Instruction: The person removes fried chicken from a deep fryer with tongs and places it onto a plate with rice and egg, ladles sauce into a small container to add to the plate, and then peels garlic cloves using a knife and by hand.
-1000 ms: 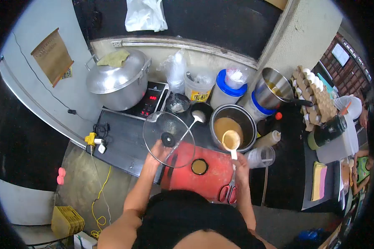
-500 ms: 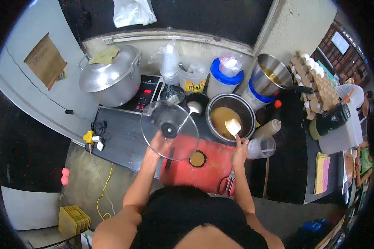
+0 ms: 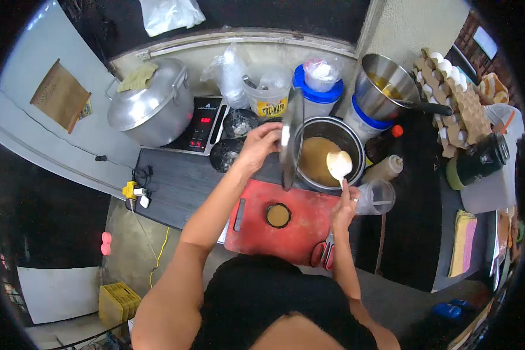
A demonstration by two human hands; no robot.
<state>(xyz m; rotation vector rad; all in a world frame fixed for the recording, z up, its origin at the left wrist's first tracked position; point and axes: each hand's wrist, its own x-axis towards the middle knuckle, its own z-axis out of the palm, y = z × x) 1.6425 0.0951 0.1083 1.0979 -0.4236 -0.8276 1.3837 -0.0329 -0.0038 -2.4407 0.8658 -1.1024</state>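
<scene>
My left hand (image 3: pixel 261 144) grips a glass lid (image 3: pixel 291 140) by its knob side; the lid stands nearly on edge at the left rim of a steel pot (image 3: pixel 360 146). Brown liquid (image 3: pixel 316 160) partly fills this pot. In my right hand (image 3: pixel 345 209) is a white ladle (image 3: pixel 339 164), its bowl over the liquid. Below the pot lies a red cutting board (image 3: pixel 254 233) bearing a small dark-rimmed round dish of brown sauce (image 3: pixel 278 216) and red-handled scissors (image 3: pixel 322 253). A clear plastic cup (image 3: pixel 376 197) stands beside my right hand.
Behind are a large aluminium pot (image 3: pixel 151 111), an induction cooker (image 3: pixel 203 125), black bowls (image 3: pixel 223 155) and a labelled tub (image 3: pixel 267 96). To the right stand a steel saucepan (image 3: pixel 386 81), bottles (image 3: pixel 386 168) and egg trays (image 3: pixel 449 108). A power strip (image 3: pixel 129 190) sits at the left edge.
My left hand has carried the lid right, from above the board to the pot's rim, turning it from facing up to nearly upright. The ladle has shifted slightly right over the pot.
</scene>
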